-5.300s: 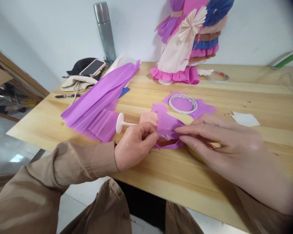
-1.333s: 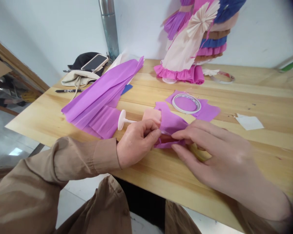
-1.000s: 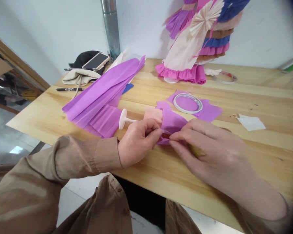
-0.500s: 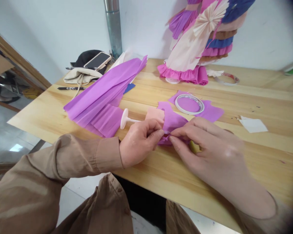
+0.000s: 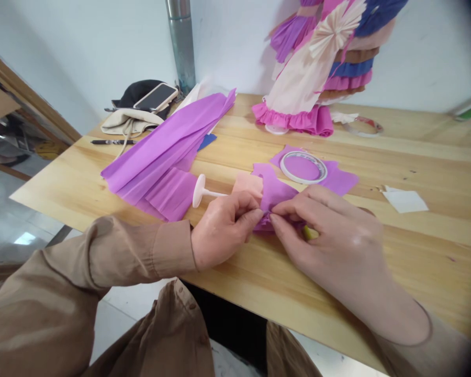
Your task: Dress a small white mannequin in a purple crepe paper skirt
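Note:
My left hand (image 5: pixel 224 230) is closed, thumb and forefinger pinching the near edge of a purple crepe paper piece (image 5: pixel 277 189). Facing it, my right hand (image 5: pixel 332 230) pinches the same gathered edge, its fingertips almost touching the left ones. The fold between the fingertips is too small to make out. A pale pink paper piece (image 5: pixel 246 185) lies against the purple one, just beyond my left hand. Out past my left knuckles sticks a white rod with a round base (image 5: pixel 198 191); its other end is hidden. Something yellow (image 5: pixel 309 233) shows partly under my right hand.
A tape roll (image 5: pixel 304 167) rests on purple scraps behind my hands. Pleated purple paper (image 5: pixel 157 157) spreads at left, near a pen (image 5: pixel 113 142), cloth pouch (image 5: pixel 131 121) and phone (image 5: pixel 157 97). Ruffled paper dresses (image 5: pixel 298 94) stand by the wall; white paper (image 5: pixel 406 200) lies right.
My right hand has drawn slightly left and closer to my left fingertips. The left hand stays almost still, and the view shifts a little.

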`<state>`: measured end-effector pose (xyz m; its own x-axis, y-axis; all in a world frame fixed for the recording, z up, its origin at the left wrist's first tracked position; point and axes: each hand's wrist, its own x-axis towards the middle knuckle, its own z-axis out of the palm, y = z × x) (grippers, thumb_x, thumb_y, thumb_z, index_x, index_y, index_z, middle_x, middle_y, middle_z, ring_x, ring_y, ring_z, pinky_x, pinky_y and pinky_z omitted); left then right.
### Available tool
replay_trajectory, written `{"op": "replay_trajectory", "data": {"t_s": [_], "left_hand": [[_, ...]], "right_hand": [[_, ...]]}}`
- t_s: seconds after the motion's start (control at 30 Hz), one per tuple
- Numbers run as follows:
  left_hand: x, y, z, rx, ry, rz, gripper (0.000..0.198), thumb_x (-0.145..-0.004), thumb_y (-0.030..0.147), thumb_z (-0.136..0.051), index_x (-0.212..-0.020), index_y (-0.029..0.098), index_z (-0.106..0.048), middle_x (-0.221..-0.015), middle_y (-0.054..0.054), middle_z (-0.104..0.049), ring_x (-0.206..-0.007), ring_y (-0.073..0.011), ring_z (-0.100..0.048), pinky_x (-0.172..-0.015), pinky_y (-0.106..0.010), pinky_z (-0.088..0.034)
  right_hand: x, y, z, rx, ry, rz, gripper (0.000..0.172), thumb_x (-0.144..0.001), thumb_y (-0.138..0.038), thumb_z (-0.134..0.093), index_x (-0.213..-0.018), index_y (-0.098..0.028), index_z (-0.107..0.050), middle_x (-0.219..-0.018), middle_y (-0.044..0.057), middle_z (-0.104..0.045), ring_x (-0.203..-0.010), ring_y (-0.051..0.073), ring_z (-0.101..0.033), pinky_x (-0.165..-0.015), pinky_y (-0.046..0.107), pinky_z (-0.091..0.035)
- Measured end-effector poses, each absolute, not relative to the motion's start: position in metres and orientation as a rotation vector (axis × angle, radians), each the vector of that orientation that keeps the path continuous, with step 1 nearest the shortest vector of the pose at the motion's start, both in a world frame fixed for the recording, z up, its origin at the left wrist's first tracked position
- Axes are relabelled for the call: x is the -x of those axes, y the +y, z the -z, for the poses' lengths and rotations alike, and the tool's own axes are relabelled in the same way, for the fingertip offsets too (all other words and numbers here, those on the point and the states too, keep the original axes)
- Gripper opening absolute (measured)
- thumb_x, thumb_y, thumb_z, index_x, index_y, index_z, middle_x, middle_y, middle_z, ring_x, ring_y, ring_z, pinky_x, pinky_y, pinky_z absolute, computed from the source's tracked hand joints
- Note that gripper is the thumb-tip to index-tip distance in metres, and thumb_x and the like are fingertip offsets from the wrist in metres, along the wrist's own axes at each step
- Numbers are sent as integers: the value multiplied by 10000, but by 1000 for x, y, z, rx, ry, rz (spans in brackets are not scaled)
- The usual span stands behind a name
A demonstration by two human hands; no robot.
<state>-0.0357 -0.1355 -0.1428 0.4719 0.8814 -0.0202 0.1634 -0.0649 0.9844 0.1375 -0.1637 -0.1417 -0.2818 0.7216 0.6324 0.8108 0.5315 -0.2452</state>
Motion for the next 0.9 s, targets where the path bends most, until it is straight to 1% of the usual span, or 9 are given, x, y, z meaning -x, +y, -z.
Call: {"op": "replay_trajectory", "data": {"t_s": [0.2,0.43,0.67,0.8,0.9], "left_hand": [[35,-137,142,-1523,921,-765,244,-906,185,-516,-673,172,-446,-578,69,-436,-527,-52,-385,-545,-221,-339],[34,-137,139,-1505,921,-741,240,-905,168,-515,-673,172,-451,-548,76,-420,-505,-51,-376,-524,-216,-326],[35,-137,140,-1498,915,-742,236,-915,179,-515,-686,168,-459,-558,74,-431,-508,-52,-382,-535,-215,-339],[36,-135,142,-1512,917,-747,212,-915,192,-524,-709,163,-482,-583,65,-447,-527,-59,-396,-553,-223,-353],[36,-135,144,-1524,919,-743,190,-910,187,-520,-724,160,-494,-612,54,-462,-557,-65,-412,-581,-228,-372]], "right_hand": [[-137,-164,142,1249,-2068,157,175,-887,-146,-608,-720,-196,-626,-674,36,-583,-582,152,-538,-520,311,-396],[-136,-162,143,1238,-2064,168,170,-882,-142,-615,-725,-206,-614,-662,31,-586,-551,142,-516,-505,309,-395],[-135,-162,144,1243,-2063,188,142,-880,-137,-624,-753,-199,-612,-688,39,-607,-600,160,-563,-530,320,-426],[-134,-164,142,1205,-2065,192,169,-885,-127,-611,-738,-209,-596,-658,26,-583,-570,148,-535,-514,314,-406],[-134,-164,141,1201,-2083,171,157,-886,-135,-616,-749,-211,-605,-667,27,-589,-559,143,-520,-516,315,-405]]}}
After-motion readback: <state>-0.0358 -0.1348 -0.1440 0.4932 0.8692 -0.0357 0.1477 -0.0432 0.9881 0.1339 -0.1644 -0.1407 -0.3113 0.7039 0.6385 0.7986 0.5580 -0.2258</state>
